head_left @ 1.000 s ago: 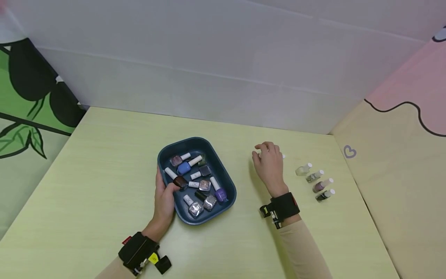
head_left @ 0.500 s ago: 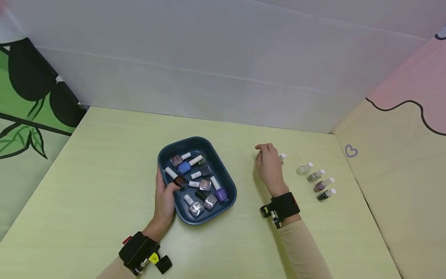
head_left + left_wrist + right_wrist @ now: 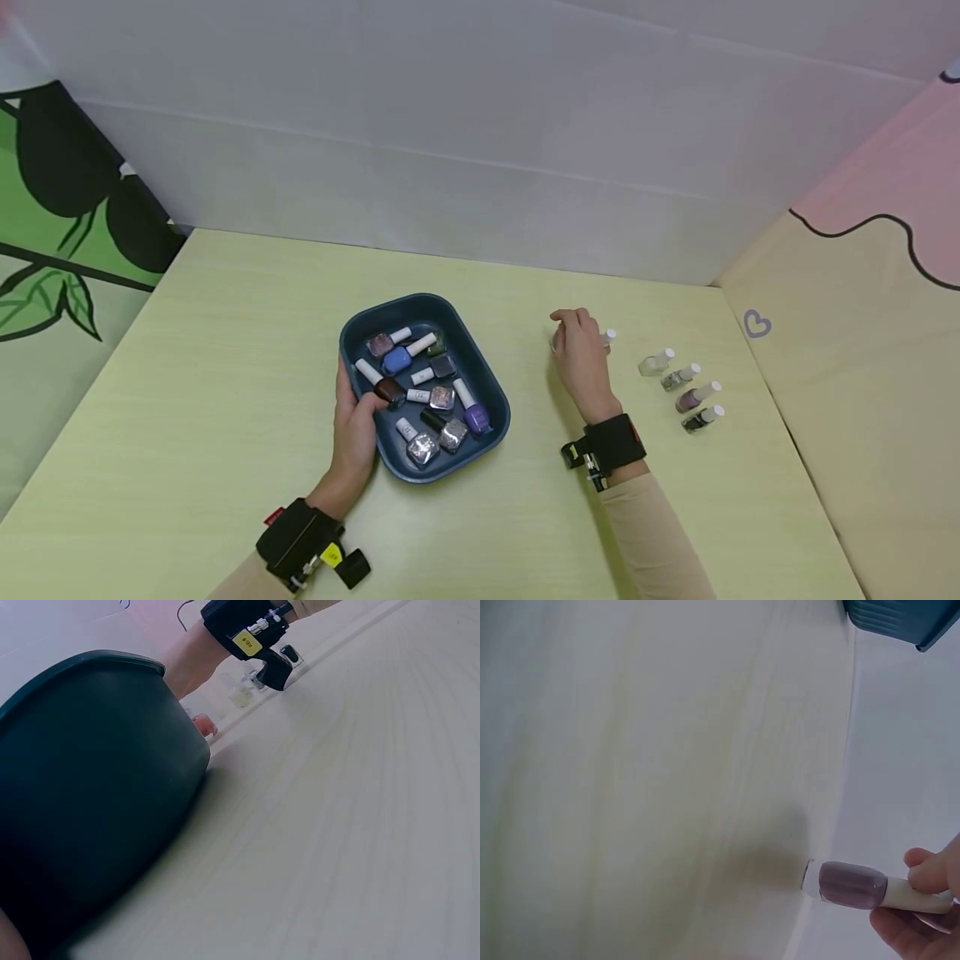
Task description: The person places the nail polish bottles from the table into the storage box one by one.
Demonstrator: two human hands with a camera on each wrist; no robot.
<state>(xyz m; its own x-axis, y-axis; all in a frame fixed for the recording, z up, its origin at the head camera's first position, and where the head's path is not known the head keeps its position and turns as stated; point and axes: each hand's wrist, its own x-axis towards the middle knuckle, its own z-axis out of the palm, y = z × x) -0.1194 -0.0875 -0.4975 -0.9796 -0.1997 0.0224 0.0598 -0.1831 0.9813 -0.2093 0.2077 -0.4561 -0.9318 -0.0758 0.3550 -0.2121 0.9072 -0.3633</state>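
My left hand (image 3: 354, 433) grips the left side of a dark blue tray (image 3: 486, 387), thumb over the rim near a dark brown nail polish bottle (image 3: 389, 392). Inside lie several other bottles, among them a blue one (image 3: 396, 361), a purple one (image 3: 476, 418) and a glittery one (image 3: 422, 451). To the right of the tray, my right hand (image 3: 581, 367) pinches a mauve nail polish bottle (image 3: 853, 885) by its white cap, as the right wrist view shows. That bottle is tilted sideways just above the table; in the head view the hand mostly hides it.
Several bottles lie in a slanting row on the right: a pale one (image 3: 654, 364), a glittery one (image 3: 678, 378), a mauve one (image 3: 687, 401), a dark one (image 3: 697, 420). A white cap (image 3: 609, 336) shows beside my right hand. Walls border the table's back and right.
My right hand has turned and lowered slightly, and more of the white cap beside it shows. The left hand and the tray stay in place.
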